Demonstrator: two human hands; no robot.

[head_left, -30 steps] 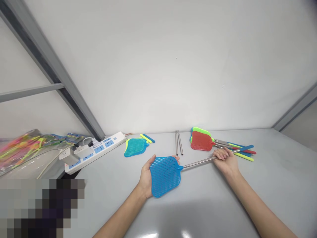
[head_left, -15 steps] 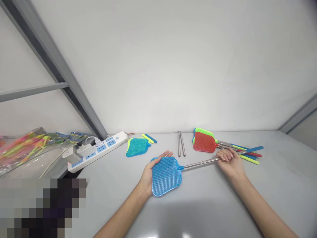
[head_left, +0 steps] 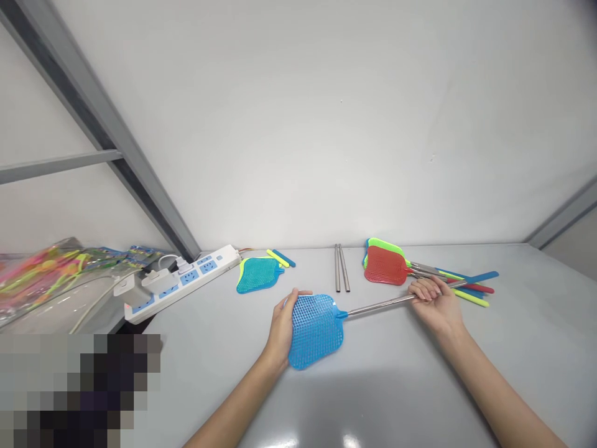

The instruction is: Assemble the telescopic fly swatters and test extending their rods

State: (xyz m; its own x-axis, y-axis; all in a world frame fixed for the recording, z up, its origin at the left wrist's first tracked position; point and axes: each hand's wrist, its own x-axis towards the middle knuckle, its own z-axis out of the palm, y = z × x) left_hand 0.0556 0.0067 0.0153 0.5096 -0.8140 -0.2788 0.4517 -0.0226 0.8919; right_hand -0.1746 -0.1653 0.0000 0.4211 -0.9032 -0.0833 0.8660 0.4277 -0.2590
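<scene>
A blue fly swatter (head_left: pixel 317 333) is held between my two hands above the table. My left hand (head_left: pixel 281 330) grips the outer edge of its mesh head, thumb on the near face; the fingers behind are partly hidden. Curled around the swatter's metal rod is my right hand (head_left: pixel 435 305). The rod runs on past that hand to a blue grip (head_left: pixel 482 278). Just beyond my right hand lies a pile of fly swatters, with a red swatter (head_left: pixel 386 266) on top and a green swatter (head_left: pixel 385 244) beneath.
Two metal rods (head_left: pixel 342 269) lie near the wall. Left of them are a teal swatter head (head_left: pixel 259 275) over a yellow one, and yellow and blue grips (head_left: pixel 278 258). A power strip (head_left: pixel 191 280) with plugs and plastic bags (head_left: pixel 51 280) occupy the left side.
My left hand's fingers have shifted and closed more at the swatter head's edge, with the thumb now raised near its upper corner. The right hand stays almost in place on the rod.
</scene>
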